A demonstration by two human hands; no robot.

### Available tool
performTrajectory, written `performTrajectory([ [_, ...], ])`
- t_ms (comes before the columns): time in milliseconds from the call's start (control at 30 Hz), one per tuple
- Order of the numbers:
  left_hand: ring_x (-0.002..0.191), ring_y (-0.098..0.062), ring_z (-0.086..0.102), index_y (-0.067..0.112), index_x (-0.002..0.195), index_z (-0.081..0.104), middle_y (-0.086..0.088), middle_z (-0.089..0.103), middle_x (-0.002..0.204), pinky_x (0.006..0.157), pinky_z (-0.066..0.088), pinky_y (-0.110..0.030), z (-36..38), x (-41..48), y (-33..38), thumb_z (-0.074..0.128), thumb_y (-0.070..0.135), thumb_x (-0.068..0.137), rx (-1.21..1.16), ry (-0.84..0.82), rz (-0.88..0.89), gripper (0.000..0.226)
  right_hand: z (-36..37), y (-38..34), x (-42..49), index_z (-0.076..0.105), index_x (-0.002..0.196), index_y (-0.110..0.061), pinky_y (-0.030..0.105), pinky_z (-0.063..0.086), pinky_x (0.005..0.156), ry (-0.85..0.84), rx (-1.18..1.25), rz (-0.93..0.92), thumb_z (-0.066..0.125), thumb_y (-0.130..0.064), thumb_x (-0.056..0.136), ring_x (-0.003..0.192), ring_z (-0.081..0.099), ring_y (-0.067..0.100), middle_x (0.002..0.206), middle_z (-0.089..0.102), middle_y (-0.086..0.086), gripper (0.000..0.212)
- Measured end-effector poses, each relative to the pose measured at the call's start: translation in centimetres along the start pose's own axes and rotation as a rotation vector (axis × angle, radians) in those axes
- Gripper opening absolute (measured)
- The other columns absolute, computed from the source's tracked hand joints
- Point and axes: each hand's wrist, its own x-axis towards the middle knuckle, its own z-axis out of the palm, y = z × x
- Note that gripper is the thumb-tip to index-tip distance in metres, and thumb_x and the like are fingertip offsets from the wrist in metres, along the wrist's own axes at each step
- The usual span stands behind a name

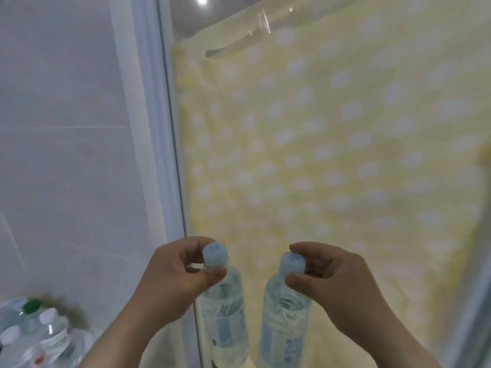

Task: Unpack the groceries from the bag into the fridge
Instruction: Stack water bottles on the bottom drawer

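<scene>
While I watch from the head view, the left hand point(175, 272) pinches the left bottle point(224, 317) by its pale blue cap, just right of the white frame point(148, 134). The right hand point(341, 277) pinches the right bottle point(284, 322) the same way, farther right of the frame, the two bottles near but apart. Both are roughly upright before a yellow spotted cloth point(332, 155). Left of the frame, low down, stand other capped bottles point(39, 330).

A home, by its white wall tiles point(61, 107) and yellow dotted cloth point(332, 155).
</scene>
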Motion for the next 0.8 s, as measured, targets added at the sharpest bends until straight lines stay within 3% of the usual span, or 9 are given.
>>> performTrajectory([
  [167,0.08,-0.019,0.071,0.022,0.08,0.077,-0.005,0.075,0.084,0.061,0.054,-0.022,6.7,-0.4,1.5,0.088,0.007,0.067,-0.096,-0.155,0.049,0.023,-7.0,0.6,-4.0,0.071,0.093,-0.027,0.016,0.054,0.068,0.151,-0.027,0.021,0.084,0.004,0.067,0.079,0.073,0.008,0.083,0.076,-0.01,0.042],
  [233,0.074,-0.013,0.069,0.025,0.082,0.076,-0.005,0.074,0.082,0.059,0.052,-0.021,9.8,-0.6,2.6,0.092,0.022,0.059,-0.132,-0.216,0.086,0.028,-9.8,0.5,-5.8,0.072,0.094,-0.024,0.016,0.053,0.067,0.207,-0.021,0.024,0.084,0.005,0.067,0.078,0.073,0.008,0.082,0.077,-0.007,0.041],
  [300,0.068,-0.008,0.067,0.028,0.083,0.076,-0.004,0.074,0.081,0.057,0.05,-0.02,12.9,-0.7,3.6,0.082,0.039,0.047,-0.166,-0.266,0.112,0.038,-12.5,0.4,-7.6,0.073,0.093,-0.021,0.014,0.052,0.065,0.276,-0.022,0.015,0.083,0.008,0.066,0.074,0.072,0.008,0.08,0.077,-0.003,0.041],
  [433,0.069,-0.009,0.066,0.027,0.083,0.075,-0.005,0.074,0.083,0.058,0.051,-0.024,18.9,-0.7,5.4,0.075,0.044,0.047,-0.191,-0.406,0.174,0.039,-17.3,0.2,-11.3,0.073,0.093,-0.015,0.014,0.052,0.063,0.419,-0.025,0.015,0.08,0.014,0.065,0.069,0.07,0.01,0.076,0.076,0.004,0.041],
  [633,0.071,-0.009,0.067,0.024,0.074,0.074,-0.005,0.072,0.078,0.06,0.051,-0.022,27.8,-1.4,8.4,0.073,0.038,0.049,-0.274,-0.637,0.247,0.029,-23.1,0.1,-16.7,0.072,0.088,-0.014,0.011,0.051,0.06,0.66,-0.068,0.04,0.077,0.021,0.064,0.063,0.068,0.003,0.072,0.075,0.0,0.043],
  [800,0.067,-0.008,0.066,0.023,0.078,0.075,-0.007,0.073,0.077,0.062,0.052,-0.018,35.6,-2.2,10.2,0.076,0.015,0.057,-0.36,-0.84,0.292,0.023,-27.2,0.4,-21.0,0.073,0.088,-0.017,0.012,0.052,0.061,0.86,-0.116,0.112,0.081,0.017,0.063,0.069,0.072,0.006,0.075,0.076,0.001,0.043],
])
